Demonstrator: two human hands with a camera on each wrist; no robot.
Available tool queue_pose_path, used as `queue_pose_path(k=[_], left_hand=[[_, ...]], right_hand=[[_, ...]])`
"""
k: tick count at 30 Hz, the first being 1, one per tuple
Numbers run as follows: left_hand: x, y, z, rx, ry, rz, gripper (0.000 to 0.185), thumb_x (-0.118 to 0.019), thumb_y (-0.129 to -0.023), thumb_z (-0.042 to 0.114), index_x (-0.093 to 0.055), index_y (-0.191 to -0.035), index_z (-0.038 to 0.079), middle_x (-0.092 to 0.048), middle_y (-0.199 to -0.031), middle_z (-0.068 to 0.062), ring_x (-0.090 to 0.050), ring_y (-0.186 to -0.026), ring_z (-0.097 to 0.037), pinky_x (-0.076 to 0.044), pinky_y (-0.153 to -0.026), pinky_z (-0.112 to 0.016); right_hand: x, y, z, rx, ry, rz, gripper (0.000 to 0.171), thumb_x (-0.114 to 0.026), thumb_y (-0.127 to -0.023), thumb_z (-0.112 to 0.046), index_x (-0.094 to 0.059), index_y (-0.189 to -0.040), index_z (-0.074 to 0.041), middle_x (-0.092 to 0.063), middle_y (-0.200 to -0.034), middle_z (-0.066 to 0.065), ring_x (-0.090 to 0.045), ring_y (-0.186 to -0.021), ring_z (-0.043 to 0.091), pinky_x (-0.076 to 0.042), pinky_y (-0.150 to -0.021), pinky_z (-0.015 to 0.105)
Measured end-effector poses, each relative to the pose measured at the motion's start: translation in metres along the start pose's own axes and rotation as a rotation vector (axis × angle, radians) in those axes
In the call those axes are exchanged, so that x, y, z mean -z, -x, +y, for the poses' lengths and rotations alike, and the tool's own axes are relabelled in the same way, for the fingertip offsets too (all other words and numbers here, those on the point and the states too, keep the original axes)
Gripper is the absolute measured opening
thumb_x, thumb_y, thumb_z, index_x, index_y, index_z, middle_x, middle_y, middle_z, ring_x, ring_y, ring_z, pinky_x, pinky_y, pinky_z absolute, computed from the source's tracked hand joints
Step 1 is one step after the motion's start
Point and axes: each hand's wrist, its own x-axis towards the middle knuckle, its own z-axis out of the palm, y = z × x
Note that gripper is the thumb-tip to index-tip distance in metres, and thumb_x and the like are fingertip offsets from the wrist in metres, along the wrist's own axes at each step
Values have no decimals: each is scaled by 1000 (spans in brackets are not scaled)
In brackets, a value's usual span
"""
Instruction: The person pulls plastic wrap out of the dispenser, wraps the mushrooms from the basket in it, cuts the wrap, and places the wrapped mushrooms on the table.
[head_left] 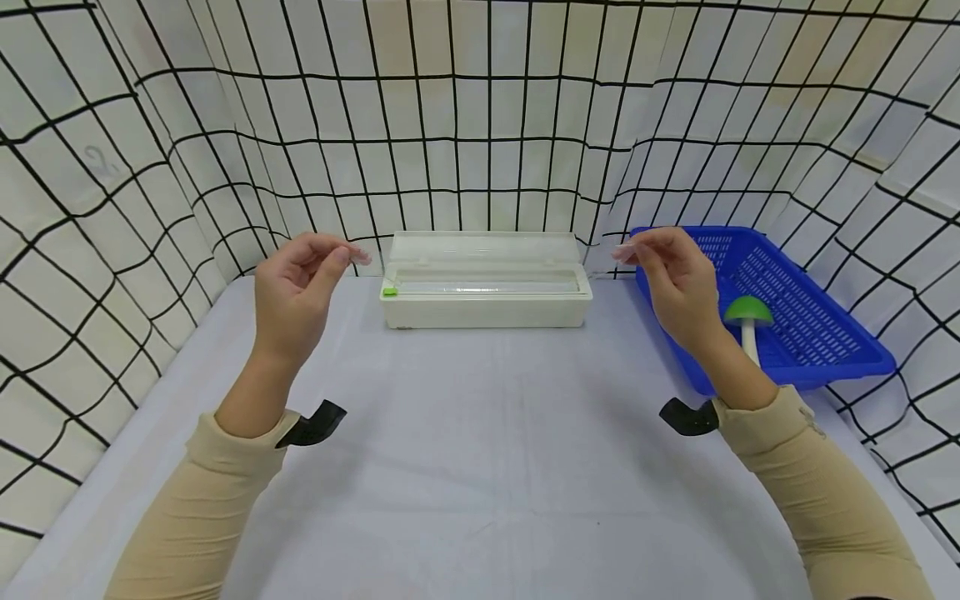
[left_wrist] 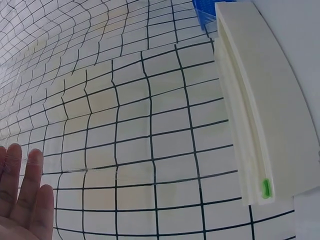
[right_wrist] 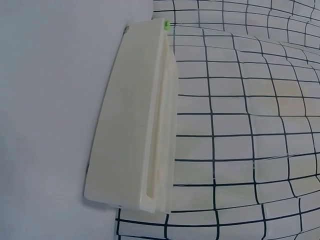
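The box [head_left: 485,287] is sitting at the far middle of the table [head_left: 480,467] with its lid standing open. Both hands are being held up in front of it, well above the table. The left hand [head_left: 296,292] is pinching its thumb and first finger together near the box's left end, and the right hand [head_left: 675,283] is pinching the same way near its right end. They seem to be holding a very thin, clear film [left_wrist: 115,174] between them. It is hard to see, and only a faint line is showing in the wrist views. To do this well, I think both hands should be pulling evenly and staying level, so the film is kept flat and is not sticking to itself. The small green tab [head_left: 389,291] is sitting at the left end of the box's slot. A checked cloth [head_left: 480,125] is hanging all around the far side and both sides. A blue basket [head_left: 825,367] is lying on the right, just behind the right hand, with a green-topped stick [head_left: 747,311] resting in it. Nothing is lying between the hands and the box, but the basket is close to the right arm.
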Motion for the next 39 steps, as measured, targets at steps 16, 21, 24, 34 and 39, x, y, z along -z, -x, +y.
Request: queue_pose_path(k=[16,21,24,34,39], left_hand=[[21,6,-3,-163,75,-188,15,-61,-86,-17,-74,-87,-9,-76,-88,-3,-71,-86,-11,-55,-82,-20],[30,10,-4,-195,135,-295,12,-65,-89,-12,-76,-88,-6,-76,-88,-8,-71,-91,-15,-54,-87,-23],[34,12,-3,-222,153,-360,11,-67,-89,-11,-76,-90,-7,-75,-89,-8,-70,-93,-16,-54,-89,-24],[43,19,-8,-283,172,-484,10,-71,-95,5,-77,-92,-3,-75,-98,-8,-70,-95,-14,-55,-84,-20],[46,21,-10,-259,190,-595,26,-65,-85,-16,-77,-96,4,-74,-94,-5,-67,-88,-13,-53,-82,-20]], right_hand=[[10,19,-3,89,-74,-40,9,-55,-100,12,-61,-100,18,-69,-104,-2,-68,-101,10,-54,-91,21],[12,28,0,155,-130,-89,25,-57,-105,-6,-60,-96,18,-66,-99,14,-69,-103,12,-54,-91,22],[12,33,3,200,-163,-117,34,-58,-106,-14,-58,-95,19,-63,-96,20,-70,-102,13,-55,-90,22],[20,48,0,241,-126,-242,36,-57,-107,-20,-62,-96,13,-69,-98,16,-68,-106,11,-53,-86,16],[22,55,-1,258,-136,-327,31,-57,-107,-19,-64,-97,10,-71,-100,15,-68,-105,12,-53,-87,16]])
